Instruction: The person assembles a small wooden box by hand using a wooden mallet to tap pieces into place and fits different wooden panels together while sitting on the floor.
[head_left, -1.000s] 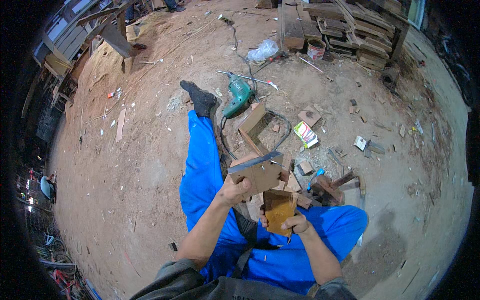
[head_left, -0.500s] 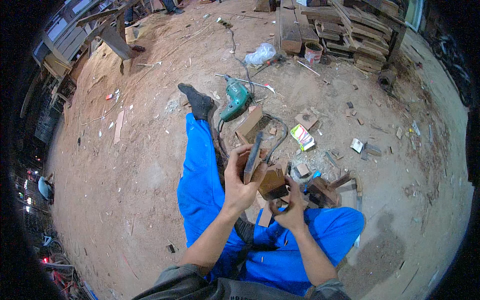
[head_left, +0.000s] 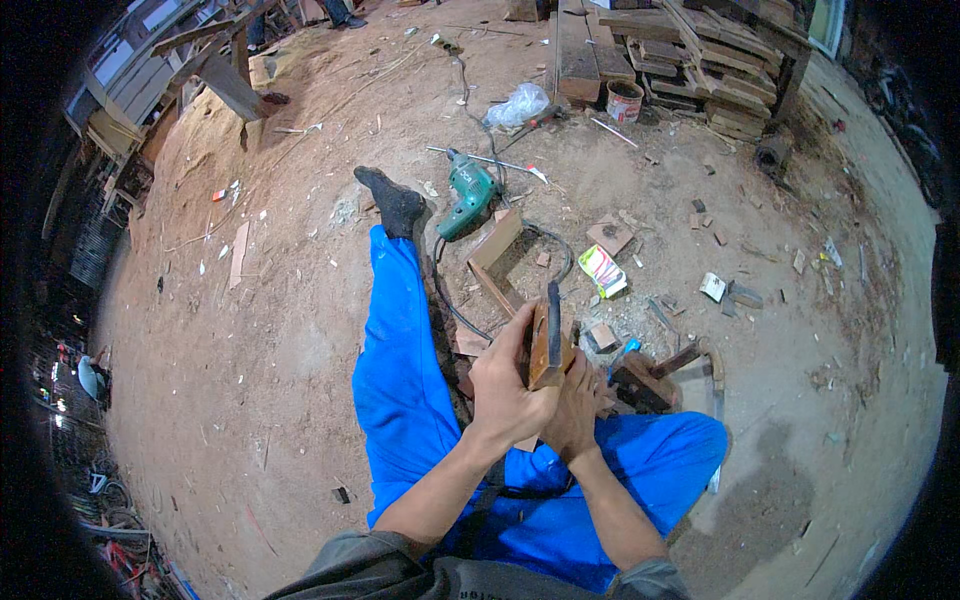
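Observation:
My left hand (head_left: 508,385) is closed around a dark, narrow flat bar (head_left: 554,330) that stands on end, its tip rising above my fingers. Pressed together with it is a brown wooden block (head_left: 541,350). From the right, my right hand (head_left: 573,412) is closed on the block's lower side, its fingertips close to my left hand. Where the bar and block meet is partly hidden by my fingers. Both hands are above my blue-trousered lap. Just beyond them an angled wooden piece (head_left: 497,240) lies on the ground.
A green power drill (head_left: 470,195) with its cord lies by my outstretched foot. Near my bent knee is a dark wooden piece with a handle (head_left: 645,383). Wood scraps and a bright packet (head_left: 602,271) lie ahead. Stacked boards (head_left: 735,85) and a can (head_left: 624,101) stand at far right.
My hands were apart, the left with the dark bar, the right with the wooden block. They have come together, the left moving right and the bar turning more upright.

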